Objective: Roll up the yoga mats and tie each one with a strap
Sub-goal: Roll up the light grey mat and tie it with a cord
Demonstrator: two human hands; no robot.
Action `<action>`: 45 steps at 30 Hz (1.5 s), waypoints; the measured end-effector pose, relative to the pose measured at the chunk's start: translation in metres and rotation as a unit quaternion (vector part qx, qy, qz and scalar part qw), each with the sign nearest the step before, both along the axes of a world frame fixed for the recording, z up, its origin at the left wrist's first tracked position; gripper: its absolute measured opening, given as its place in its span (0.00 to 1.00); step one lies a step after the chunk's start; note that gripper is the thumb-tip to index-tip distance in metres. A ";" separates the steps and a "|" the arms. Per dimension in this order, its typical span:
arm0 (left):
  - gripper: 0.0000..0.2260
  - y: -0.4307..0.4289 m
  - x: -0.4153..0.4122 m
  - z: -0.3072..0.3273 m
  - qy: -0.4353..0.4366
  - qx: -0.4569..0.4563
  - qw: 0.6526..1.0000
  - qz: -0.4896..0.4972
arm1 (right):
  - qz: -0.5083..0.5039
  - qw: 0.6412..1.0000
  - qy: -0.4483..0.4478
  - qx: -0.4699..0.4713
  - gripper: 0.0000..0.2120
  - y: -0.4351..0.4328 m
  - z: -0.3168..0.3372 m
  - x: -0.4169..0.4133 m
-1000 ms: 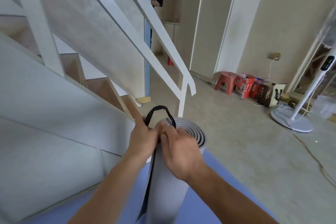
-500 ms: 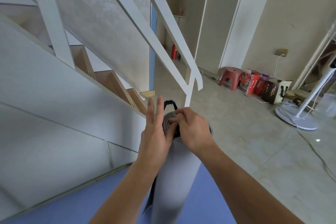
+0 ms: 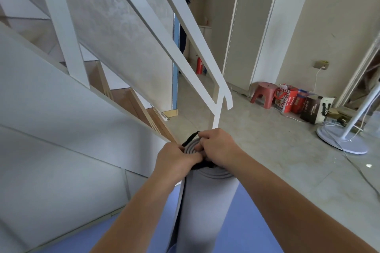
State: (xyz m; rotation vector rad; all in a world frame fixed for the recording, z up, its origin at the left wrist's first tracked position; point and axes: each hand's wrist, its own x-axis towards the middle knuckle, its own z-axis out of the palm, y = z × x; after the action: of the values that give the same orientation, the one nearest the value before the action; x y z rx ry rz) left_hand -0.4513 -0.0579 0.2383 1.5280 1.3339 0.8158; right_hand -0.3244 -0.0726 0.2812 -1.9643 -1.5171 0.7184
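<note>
A grey rolled mat (image 3: 205, 201) stands upright on a blue mat (image 3: 259, 224) spread on the floor (image 3: 277, 150), just beside a white staircase (image 3: 61, 119). Both hands meet at its top end. The left hand (image 3: 176, 160) grips the black strap (image 3: 190, 139) at the roll's rim, fingers (image 3: 192, 157) curled round it. The right hand (image 3: 218, 148) pinches the strap's upper end just above the spiral, fingers bent. Well apart, by the far wall, are a red stool (image 3: 264, 93) and a fan (image 3: 342, 142).
</note>
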 end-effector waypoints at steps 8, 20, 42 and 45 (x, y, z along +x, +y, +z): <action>0.21 0.018 0.005 -0.002 0.113 0.003 0.993 0.017 | 0.063 0.919 -0.377 -0.098 0.05 0.025 0.034 0.014; 0.17 0.039 -0.029 -0.008 0.044 -0.024 0.997 0.057 | 0.231 0.946 -0.220 -0.062 0.22 -0.011 0.013 0.085; 0.13 0.031 -0.019 0.008 0.109 -0.001 0.993 0.040 | 0.243 0.913 -0.289 0.152 0.19 -0.146 -0.058 0.029; 0.11 0.029 -0.018 0.008 0.132 0.019 0.991 0.025 | 0.181 0.939 -0.264 0.125 0.12 -0.144 -0.064 0.075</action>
State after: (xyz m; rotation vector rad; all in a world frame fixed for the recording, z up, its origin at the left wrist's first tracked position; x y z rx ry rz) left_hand -0.4694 -0.0293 0.2462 1.6832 1.5621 0.6906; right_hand -0.2495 -0.2163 0.2169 -1.7802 -2.2048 0.1085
